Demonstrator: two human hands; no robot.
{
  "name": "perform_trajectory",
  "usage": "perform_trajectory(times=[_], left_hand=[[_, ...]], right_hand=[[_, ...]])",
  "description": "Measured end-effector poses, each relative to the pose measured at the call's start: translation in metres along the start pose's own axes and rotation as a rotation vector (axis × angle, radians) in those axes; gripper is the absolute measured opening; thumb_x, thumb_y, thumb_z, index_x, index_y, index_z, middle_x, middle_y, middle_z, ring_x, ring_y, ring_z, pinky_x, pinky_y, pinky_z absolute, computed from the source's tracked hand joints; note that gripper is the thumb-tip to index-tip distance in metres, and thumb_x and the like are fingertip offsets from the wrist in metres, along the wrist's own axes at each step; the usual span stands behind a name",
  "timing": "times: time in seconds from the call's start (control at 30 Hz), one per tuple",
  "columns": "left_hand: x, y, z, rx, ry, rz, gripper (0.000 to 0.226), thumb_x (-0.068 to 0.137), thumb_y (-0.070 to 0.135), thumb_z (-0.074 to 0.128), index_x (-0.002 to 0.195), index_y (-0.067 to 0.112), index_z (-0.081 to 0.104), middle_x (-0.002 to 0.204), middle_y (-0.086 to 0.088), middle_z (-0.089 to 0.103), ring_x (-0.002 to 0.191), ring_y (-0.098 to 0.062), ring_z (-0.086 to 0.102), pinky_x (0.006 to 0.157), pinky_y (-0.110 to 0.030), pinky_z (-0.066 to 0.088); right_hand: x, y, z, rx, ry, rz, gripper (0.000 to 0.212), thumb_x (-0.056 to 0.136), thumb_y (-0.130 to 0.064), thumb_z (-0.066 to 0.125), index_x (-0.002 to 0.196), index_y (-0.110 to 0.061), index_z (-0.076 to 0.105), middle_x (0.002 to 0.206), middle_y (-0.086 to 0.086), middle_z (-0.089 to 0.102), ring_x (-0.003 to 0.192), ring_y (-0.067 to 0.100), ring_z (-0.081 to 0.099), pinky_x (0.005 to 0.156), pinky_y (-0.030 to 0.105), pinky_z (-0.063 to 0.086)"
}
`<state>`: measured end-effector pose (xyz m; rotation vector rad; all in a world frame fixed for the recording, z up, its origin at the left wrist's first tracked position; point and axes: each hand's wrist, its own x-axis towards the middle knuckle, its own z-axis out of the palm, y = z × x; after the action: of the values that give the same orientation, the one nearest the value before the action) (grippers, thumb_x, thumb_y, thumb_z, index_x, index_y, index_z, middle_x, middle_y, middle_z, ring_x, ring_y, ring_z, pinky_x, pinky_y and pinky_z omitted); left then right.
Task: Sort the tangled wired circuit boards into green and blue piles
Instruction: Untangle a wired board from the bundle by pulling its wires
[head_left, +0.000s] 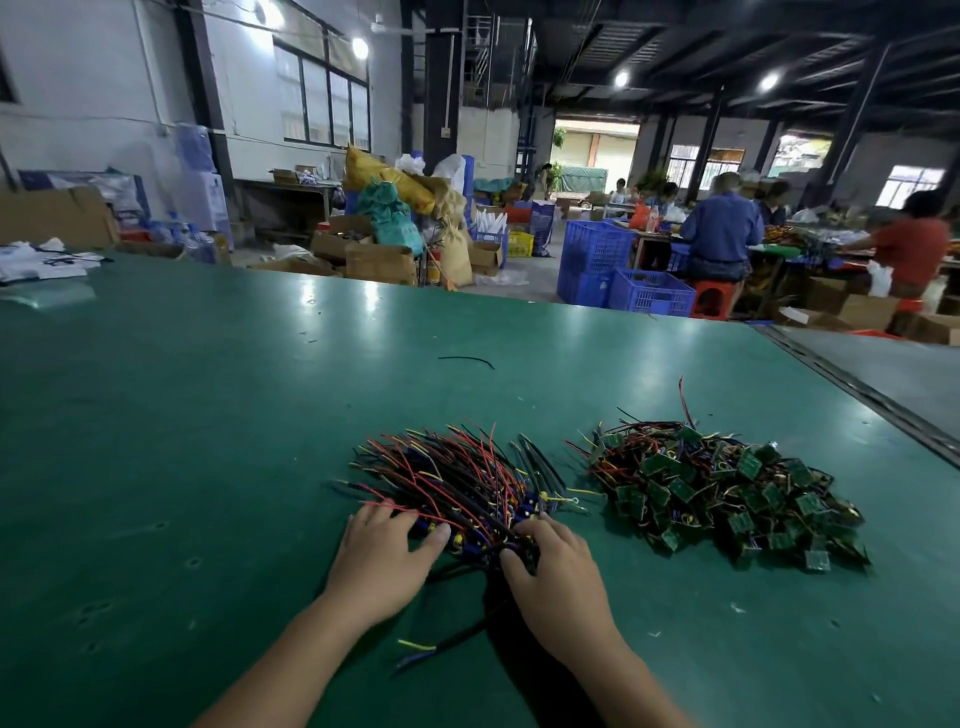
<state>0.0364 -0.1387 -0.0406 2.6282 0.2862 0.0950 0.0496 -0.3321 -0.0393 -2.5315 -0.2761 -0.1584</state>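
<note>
— Where's the blue pile (457, 493)?
— Near the desk (208, 415) edge at 6 o'clock. The green pile (727, 499) sits at its 3 o'clock.
— And the hands?
— The left hand (387, 551) lies flat on it. The right hand (556, 566) curls round its wires (441, 467).
— How to grab?
— Wires look light, bendy and snaggy. Better to hold the stiff little boards.

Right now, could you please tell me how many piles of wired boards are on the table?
2: the blue pile at near centre, touched by the left hand and right hand; the green pile to its right, separate.
</note>
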Motion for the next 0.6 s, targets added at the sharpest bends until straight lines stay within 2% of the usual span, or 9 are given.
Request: perform_trajectory(times=[0.07, 0.1, 0.13, 0.17, 0.27, 0.37, 0.4, 0.47, 0.6], left_hand=[[0.000, 0.005, -0.006, -0.253, 0.030, -0.021, 0.046, 0.092, 0.055, 0.051, 0.101, 0.015, 0.072, 0.108, -0.004, 0.063, 0.112, -0.020, 0.051, 0.097, -0.035, 0.041], [-0.002, 0.009, -0.011, -0.384, 0.028, -0.038, 0.041, 0.090, 0.049, 0.058, 0.081, 0.012, 0.073, 0.089, -0.004, 0.065, 0.092, -0.018, 0.056, 0.083, -0.032, 0.045], [-0.004, 0.011, -0.014, -0.492, 0.027, -0.068, 0.039, 0.088, 0.042, 0.065, 0.072, 0.008, 0.072, 0.079, -0.005, 0.066, 0.079, -0.017, 0.057, 0.071, -0.027, 0.044], [-0.006, 0.013, -0.016, -0.573, 0.034, -0.098, 0.033, 0.086, 0.035, 0.070, 0.070, 0.007, 0.073, 0.077, -0.007, 0.070, 0.073, -0.015, 0.059, 0.066, -0.024, 0.044], [-0.012, 0.021, -0.021, -0.855, 0.043, -0.181, 0.013, 0.084, 0.009, 0.068, 0.074, 0.002, 0.073, 0.081, -0.007, 0.072, 0.074, -0.013, 0.062, 0.069, -0.024, 0.043], [-0.011, 0.028, -0.027, -1.446, -0.096, -0.337, 0.024, 0.085, -0.008, 0.047, 0.069, 0.000, 0.063, 0.071, -0.011, 0.065, 0.059, -0.018, 0.061, 0.056, -0.026, 0.048], [-0.011, 0.029, -0.028, -1.613, -0.129, -0.406, 0.029, 0.086, -0.008, 0.042, 0.066, 0.000, 0.062, 0.065, -0.012, 0.065, 0.053, -0.019, 0.064, 0.050, -0.025, 0.052], [-0.010, 0.029, -0.028, -1.770, -0.110, -0.540, 0.028, 0.090, -0.002, 0.038, 0.069, 0.000, 0.055, 0.056, -0.013, 0.063, 0.047, -0.023, 0.064, 0.042, -0.025, 0.054], [-0.008, 0.026, -0.027, -1.818, -0.063, -0.633, 0.026, 0.098, 0.013, 0.044, 0.077, 0.002, 0.054, 0.052, -0.013, 0.063, 0.044, -0.024, 0.064, 0.040, -0.031, 0.055]], right_hand=[[0.001, -0.001, 0.002, 0.038, 0.006, 0.012, 0.042, 0.094, -0.040, 0.052, 0.134, -0.027, 0.050, 0.141, -0.005, 0.047, 0.131, 0.018, 0.038, 0.104, 0.031, 0.035], [0.002, -0.002, 0.002, 0.059, 0.007, 0.018, 0.046, 0.093, -0.038, 0.053, 0.137, -0.026, 0.046, 0.141, -0.004, 0.047, 0.130, 0.018, 0.038, 0.104, 0.031, 0.035], [0.002, -0.004, 0.003, 0.082, 0.003, 0.023, 0.051, 0.092, -0.036, 0.054, 0.141, -0.024, 0.042, 0.140, -0.003, 0.046, 0.130, 0.019, 0.038, 0.104, 0.030, 0.034], [0.003, -0.005, 0.003, 0.111, 0.000, 0.030, 0.057, 0.090, -0.033, 0.056, 0.143, -0.023, 0.038, 0.140, -0.002, 0.046, 0.130, 0.019, 0.038, 0.104, 0.029, 0.033], [0.005, -0.005, 0.000, 0.248, 0.026, 0.069, 0.063, 0.086, -0.024, 0.059, 0.144, -0.022, 0.037, 0.134, 0.002, 0.049, 0.126, 0.021, 0.042, 0.101, 0.028, 0.034], [0.006, -0.002, -0.006, 0.452, 0.053, 0.128, 0.059, 0.084, -0.019, 0.064, 0.137, -0.026, 0.041, 0.123, -0.002, 0.057, 0.106, 0.012, 0.058, 0.088, 0.026, 0.044], [0.005, 0.000, -0.008, 0.551, 0.047, 0.155, 0.057, 0.084, -0.016, 0.064, 0.135, -0.028, 0.042, 0.118, -0.005, 0.060, 0.097, 0.007, 0.061, 0.081, 0.023, 0.046], [0.006, 0.002, -0.009, 0.753, 0.037, 0.222, 0.053, 0.087, -0.009, 0.060, 0.132, -0.029, 0.042, 0.111, -0.006, 0.063, 0.086, 0.008, 0.063, 0.073, 0.023, 0.048], [0.012, 0.001, -0.007, 1.093, 0.069, 0.385, 0.035, 0.093, -0.006, 0.053, 0.124, -0.022, 0.049, 0.108, 0.010, 0.067, 0.091, 0.021, 0.064, 0.084, 0.036, 0.051]])
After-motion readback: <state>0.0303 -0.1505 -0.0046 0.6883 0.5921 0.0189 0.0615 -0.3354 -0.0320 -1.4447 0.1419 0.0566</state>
